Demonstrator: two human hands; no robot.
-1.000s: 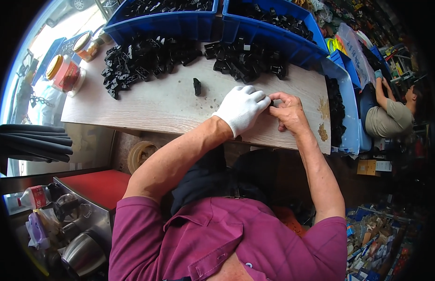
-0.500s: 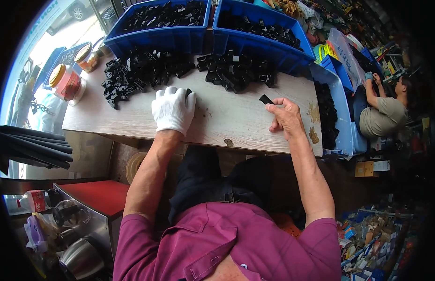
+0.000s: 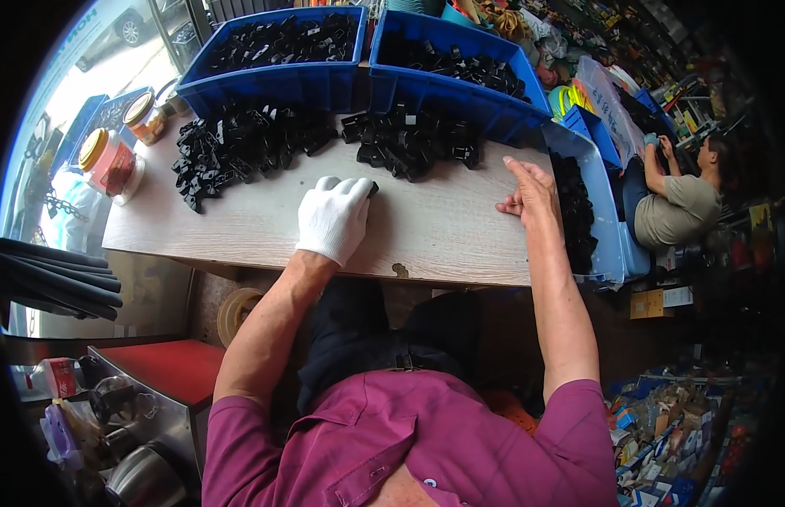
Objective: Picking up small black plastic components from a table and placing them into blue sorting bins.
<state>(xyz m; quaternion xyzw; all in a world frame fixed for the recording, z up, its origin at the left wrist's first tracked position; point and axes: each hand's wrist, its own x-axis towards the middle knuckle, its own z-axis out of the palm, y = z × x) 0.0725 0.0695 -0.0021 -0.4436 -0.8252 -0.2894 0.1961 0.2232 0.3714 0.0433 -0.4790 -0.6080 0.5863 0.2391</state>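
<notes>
My left hand (image 3: 331, 221), in a white knitted glove, rests over the table (image 3: 443, 241). Its fingers are curled round a small black part (image 3: 374, 189), of which only the end shows past the fingertips. My bare right hand (image 3: 534, 194) is above the table's right end, beside a light-blue bin (image 3: 610, 215) of black parts. No part shows in it, and its fingers are apart, one stretched forward. Beyond my hands lie a left pile of small black clip-like parts (image 3: 232, 148) and a right pile of similar parts (image 3: 413, 144).
A left blue bin (image 3: 274, 91) and a right blue bin (image 3: 460, 110), both filled with black parts, stand along the far edge. Lidded jars (image 3: 112, 165) are at the far left. A co-worker (image 3: 681, 203) sits beyond the right-hand bin. A red-topped cabinet (image 3: 168, 359) is lower left.
The black part that stuck out of my right hand no longer shows there, and that hand's fingers have spread. My left hand has moved right, still with its black part.
</notes>
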